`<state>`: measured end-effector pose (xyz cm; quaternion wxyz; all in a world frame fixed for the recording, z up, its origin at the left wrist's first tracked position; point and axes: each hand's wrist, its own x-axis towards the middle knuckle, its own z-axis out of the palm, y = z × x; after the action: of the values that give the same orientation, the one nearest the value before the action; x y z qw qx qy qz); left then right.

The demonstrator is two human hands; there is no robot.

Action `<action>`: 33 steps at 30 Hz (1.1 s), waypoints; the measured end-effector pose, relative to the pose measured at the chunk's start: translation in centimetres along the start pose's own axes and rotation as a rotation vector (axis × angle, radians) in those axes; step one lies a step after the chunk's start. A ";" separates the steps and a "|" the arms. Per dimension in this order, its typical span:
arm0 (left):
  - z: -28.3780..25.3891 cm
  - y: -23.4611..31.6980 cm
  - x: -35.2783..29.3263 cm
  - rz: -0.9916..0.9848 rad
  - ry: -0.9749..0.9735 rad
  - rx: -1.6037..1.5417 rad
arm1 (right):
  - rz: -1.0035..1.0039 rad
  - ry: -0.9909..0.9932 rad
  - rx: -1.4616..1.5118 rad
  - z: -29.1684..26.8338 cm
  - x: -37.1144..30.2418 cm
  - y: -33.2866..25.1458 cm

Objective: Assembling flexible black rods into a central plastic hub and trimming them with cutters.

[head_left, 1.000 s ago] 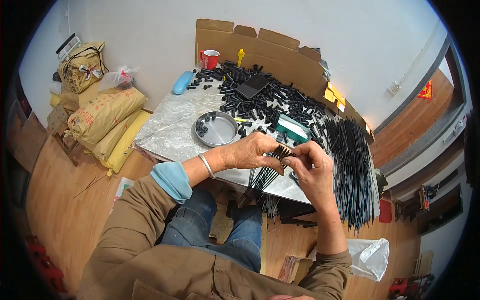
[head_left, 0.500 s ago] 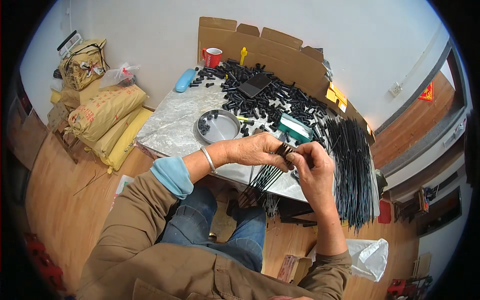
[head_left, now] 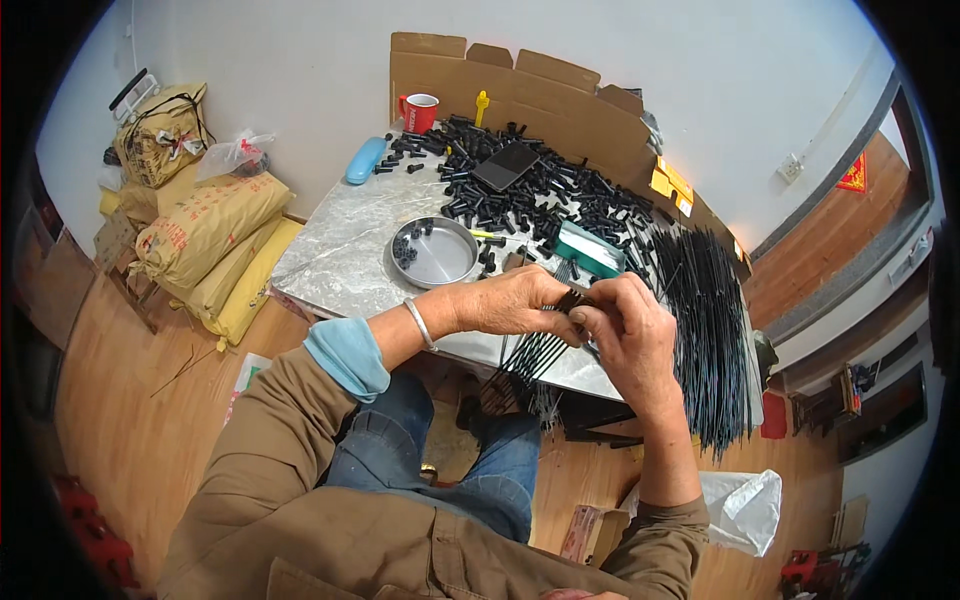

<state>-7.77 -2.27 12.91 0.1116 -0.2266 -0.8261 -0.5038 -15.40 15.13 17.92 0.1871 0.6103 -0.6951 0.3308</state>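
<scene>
Above the table's front edge, my left hand (head_left: 508, 303) is closed around a bundle of thin black rods (head_left: 532, 362). Their long ends fan down toward my knees. My right hand (head_left: 632, 335) meets it at the bundle's upper end, thumb and fingers pinched around the dark tips. Exactly what the right fingertips grip is partly hidden. Just beyond the hands sits a teal box (head_left: 606, 266) with pale contents. A round metal dish (head_left: 470, 262) holding small dark pieces stands to the left of it.
Many black bolt-shaped parts (head_left: 470, 200) cover the table's back, with a black phone-like slab (head_left: 506, 166) on them. More long black rods (head_left: 705, 345) hang over the right edge. A red mug (head_left: 420, 115), blue case (head_left: 366, 160) and cardboard screen (head_left: 540, 85) line the back.
My right hand has shifted slightly right, and its fingers have curled further over the rods' upper ends. The left hand keeps its hold. The whole view has moved a little.
</scene>
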 end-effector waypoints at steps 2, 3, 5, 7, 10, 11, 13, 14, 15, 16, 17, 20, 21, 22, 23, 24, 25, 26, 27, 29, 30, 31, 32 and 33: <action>0.0 0.1 0.5 -0.014 -0.014 0.039 | 0.002 0.008 0.019 -0.1 -0.1 0.3; 0.1 0.2 0.7 -0.029 -0.023 0.078 | 0.001 0.013 0.040 -0.2 -0.1 0.5; 0.1 0.0 0.7 0.000 -0.011 0.041 | 0.008 0.027 0.075 -0.1 -0.1 1.0; 0.1 -0.1 0.9 0.029 0.001 0.003 | 0.016 0.039 0.109 0.0 -0.1 1.4; 0.2 -0.1 1.1 -0.053 -0.029 0.027 | -0.061 0.052 0.065 0.0 0.0 1.8; 0.3 -0.1 1.2 -0.051 -0.021 -0.002 | -0.049 0.046 0.089 0.0 0.1 1.9; 0.3 0.0 1.2 -0.047 -0.013 -0.030 | -0.040 0.040 0.111 -0.1 0.0 1.8; 0.2 0.1 1.1 -0.038 -0.010 -0.035 | -0.040 0.035 0.122 -0.2 0.0 1.8; 0.2 0.1 1.1 -0.029 -0.007 -0.040 | -0.039 0.030 0.133 -0.2 -0.1 1.7; 0.2 0.0 1.1 -0.028 -0.006 -0.040 | -0.040 0.029 0.133 -0.1 -0.1 1.7; 0.1 -0.2 1.1 -0.061 -0.017 -0.015 | -0.040 0.022 0.138 0.2 -0.2 1.9; 0.2 -0.7 0.9 -0.121 -0.020 -0.003 | -0.032 0.015 0.127 0.4 0.2 1.3; 0.2 -0.8 0.9 -0.148 -0.014 -0.016 | -0.021 0.018 0.110 0.5 0.5 1.2; 0.4 -0.9 0.9 -0.148 -0.015 -0.021 | -0.017 0.014 0.109 0.6 0.5 1.3; 0.5 -1.1 1.0 -0.133 0.009 -0.059 | -0.041 0.024 0.109 0.8 0.6 1.6; 0.7 -1.3 0.9 -0.118 0.034 -0.097 | -0.065 0.033 0.108 1.0 0.6 1.8; 1.4 -1.8 0.8 -0.050 0.083 -0.146 | -0.045 0.042 0.114 1.1 0.6 1.8; 1.8 -2.9 0.3 -0.082 0.086 -0.053 | 0.031 -0.005 0.132 0.8 0.7 1.1; 2.8 -3.7 -0.4 0.009 0.191 0.098 | 0.027 0.005 0.136 1.1 0.8 1.0; 5.2 -7.9 -2.6 -0.024 0.260 0.372 | 0.014 0.006 0.143 1.8 1.3 0.8; 5.7 -7.9 -3.2 -0.026 0.265 0.365 | 0.024 0.016 0.159 2.0 1.3 1.0; 6.1 -7.7 -3.8 -0.006 0.163 0.569 | 0.035 0.025 0.176 2.1 1.2 1.0; 6.4 -7.5 -4.1 0.014 0.057 0.772 | 0.036 0.016 0.176 2.1 1.2 1.0; 6.8 -8.7 -4.2 0.001 0.004 0.783 | 0.041 0.024 0.151 2.1 1.2 1.0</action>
<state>-8.03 -0.78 1.15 0.1916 -0.1664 -0.9554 -0.1509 -16.27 12.85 17.05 0.1423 0.6044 -0.6781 0.3932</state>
